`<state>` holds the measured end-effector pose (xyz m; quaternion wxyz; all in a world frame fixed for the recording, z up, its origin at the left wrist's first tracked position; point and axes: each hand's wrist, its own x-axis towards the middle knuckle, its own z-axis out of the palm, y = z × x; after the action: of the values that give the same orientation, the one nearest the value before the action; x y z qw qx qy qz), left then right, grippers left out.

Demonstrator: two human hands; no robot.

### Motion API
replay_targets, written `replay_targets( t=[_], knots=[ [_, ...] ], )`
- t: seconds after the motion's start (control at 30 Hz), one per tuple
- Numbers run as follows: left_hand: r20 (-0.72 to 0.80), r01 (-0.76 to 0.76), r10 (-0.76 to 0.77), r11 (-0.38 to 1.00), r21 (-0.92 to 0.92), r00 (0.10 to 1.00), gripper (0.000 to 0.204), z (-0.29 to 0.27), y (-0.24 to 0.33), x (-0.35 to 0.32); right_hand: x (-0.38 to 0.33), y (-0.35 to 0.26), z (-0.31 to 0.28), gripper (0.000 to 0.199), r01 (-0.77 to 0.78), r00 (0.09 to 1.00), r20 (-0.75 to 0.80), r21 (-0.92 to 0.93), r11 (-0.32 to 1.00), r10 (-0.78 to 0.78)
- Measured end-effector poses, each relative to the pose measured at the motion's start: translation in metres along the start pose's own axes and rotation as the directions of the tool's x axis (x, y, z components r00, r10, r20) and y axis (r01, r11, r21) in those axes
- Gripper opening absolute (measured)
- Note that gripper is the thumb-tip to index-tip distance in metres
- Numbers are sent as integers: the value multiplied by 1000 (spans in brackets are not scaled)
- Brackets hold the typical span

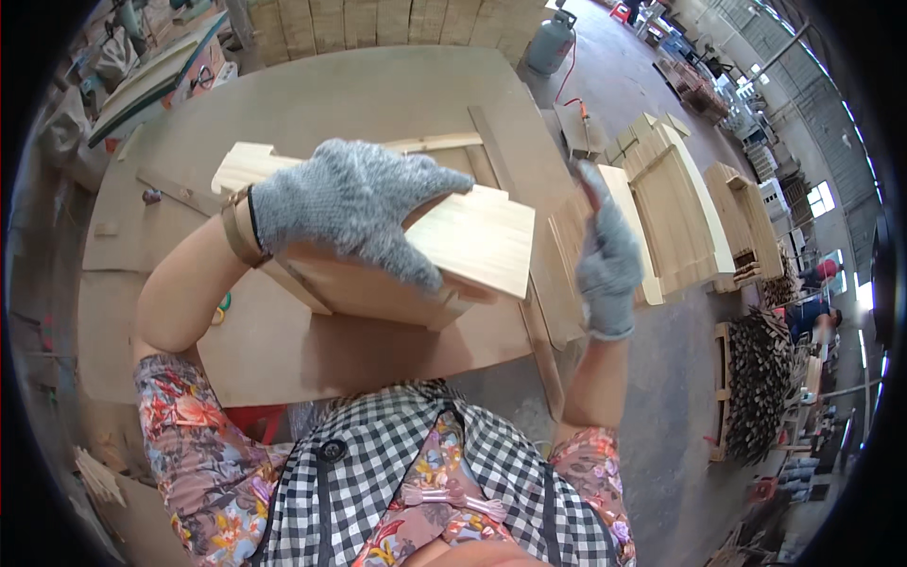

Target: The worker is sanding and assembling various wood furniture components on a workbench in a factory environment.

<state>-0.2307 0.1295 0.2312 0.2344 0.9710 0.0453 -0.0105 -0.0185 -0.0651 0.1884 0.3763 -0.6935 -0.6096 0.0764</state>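
Note:
Both my hands wear grey knit gloves. My left hand [345,203] is spread over a pale wooden box-like piece [477,241] on the table. Its thumb and fingers are parted in a wide V, with the light board showing between them; whether its palm presses on the wood is hidden. The piece shows a pale top board and a shaded near side. Out to the right, my right hand [607,265] is raised with its fingers stretched, seen edge-on and slightly blurred. It holds nothing I can see, and pale boards [567,260] are close beside it.
A brown table [378,94] carries the work, with wooden strips [482,142] at its right. Stacked wooden panels [675,213] stand to the right. Beyond the table are a gas cylinder [551,42] with a red hose and a wall of boards [378,24]. Dark sticks [761,378] fill a pallet.

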Motion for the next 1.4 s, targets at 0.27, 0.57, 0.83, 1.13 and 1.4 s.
replay_targets(
  t=[0.27,0.57,0.83,1.13,1.4],
  knots=[
    [175,175,-171,985,-3,969,87,-7,6,2,49,-67,0,46,408,873,383,-238,881,-301],
    [-13,30,-30,999,17,999,84,6,2,-3,25,-46,-36,53,238,960,239,-429,872,-145],
    [-24,28,-27,998,62,999,84,25,-6,10,-13,-19,-21,64,106,964,258,-170,980,-59],
    [-28,46,-45,998,42,999,82,34,-7,20,1,5,30,62,161,984,-83,50,986,-157],
    [-76,91,-88,995,33,993,81,40,-6,20,-61,-14,41,59,77,996,-34,-152,985,-83]
  ],
)
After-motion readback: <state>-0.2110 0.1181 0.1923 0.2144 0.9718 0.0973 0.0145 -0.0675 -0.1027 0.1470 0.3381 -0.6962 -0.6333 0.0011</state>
